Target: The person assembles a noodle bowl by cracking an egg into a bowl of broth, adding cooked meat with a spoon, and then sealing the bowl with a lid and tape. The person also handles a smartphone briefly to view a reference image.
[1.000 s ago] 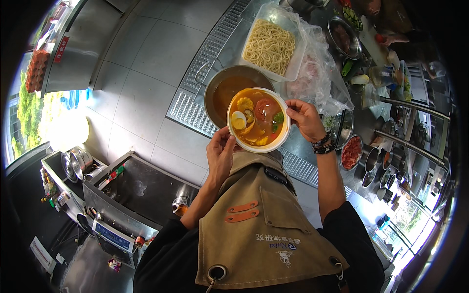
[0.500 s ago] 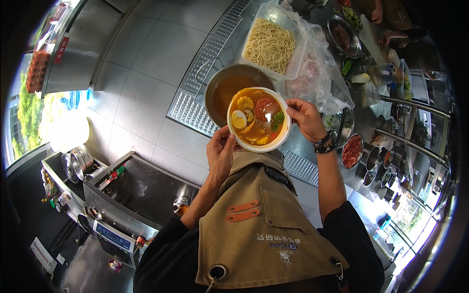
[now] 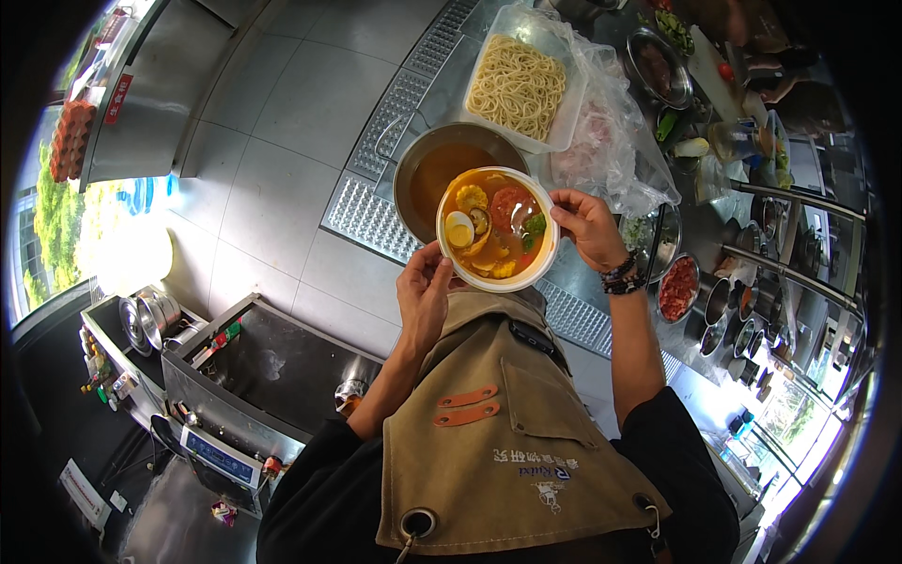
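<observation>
1. Head view: my left hand (image 3: pixel 423 293) and right hand (image 3: pixel 587 226) are both clamped on the rim of a white bowl (image 3: pixel 496 228), held above the metal pot (image 3: pixel 442 169) of broth.
2. Bowl is full of soup w/ egg and veg: prob heavy, hot, sloshy. Grip opposite rim sides, keep level.
3. Noodle tray (image 3: pixel 520 86) lies beyond.

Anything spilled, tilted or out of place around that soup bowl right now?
Nothing stands out. The white round bowl of orange soup sits level between the left hand and right hand, with no broth showing over its rim, above the metal pot of broth.
</observation>
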A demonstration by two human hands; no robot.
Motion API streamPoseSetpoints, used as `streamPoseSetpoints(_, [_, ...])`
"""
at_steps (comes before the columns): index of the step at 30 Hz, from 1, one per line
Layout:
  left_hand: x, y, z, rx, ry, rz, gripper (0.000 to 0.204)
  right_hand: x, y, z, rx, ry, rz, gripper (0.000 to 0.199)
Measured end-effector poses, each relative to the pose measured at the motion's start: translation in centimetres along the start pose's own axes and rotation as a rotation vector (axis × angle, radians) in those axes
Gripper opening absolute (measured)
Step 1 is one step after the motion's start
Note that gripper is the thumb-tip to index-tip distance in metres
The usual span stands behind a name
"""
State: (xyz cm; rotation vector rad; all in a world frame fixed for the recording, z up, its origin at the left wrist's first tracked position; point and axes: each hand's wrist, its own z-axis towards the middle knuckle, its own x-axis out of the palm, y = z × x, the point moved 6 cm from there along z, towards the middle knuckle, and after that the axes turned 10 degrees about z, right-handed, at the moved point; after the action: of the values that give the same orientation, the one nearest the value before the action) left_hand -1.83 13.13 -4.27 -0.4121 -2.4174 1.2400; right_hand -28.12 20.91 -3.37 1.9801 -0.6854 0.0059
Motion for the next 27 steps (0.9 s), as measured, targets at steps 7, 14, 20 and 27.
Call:
streamPoseSetpoints(7, [-0.2,-0.4,0.0,0.030,-0.018,0.008,0.030,0.0,-0.4,0.0,0.014,0.006,0.022,0.028])
streamPoseSetpoints(14, [-0.4,-0.3,0.1,0.043,-0.013,-0.013,0.028,0.1,-0.5,0.1,0.015,0.004,0.013,0.028])
streamPoseSetpoints(20, [-0.6,0.5,0.4,0.071,-0.012,0.003,0.029,-0.2,-1.2,0.4,0.023,-0.008,0.034,0.026])
streamPoseSetpoints(27, [-0.4,0.4,0.4,0.139,-0.050,0.129,0.025,0.0,-1.0,0.3,0.025,-0.131,-0.028,0.022])
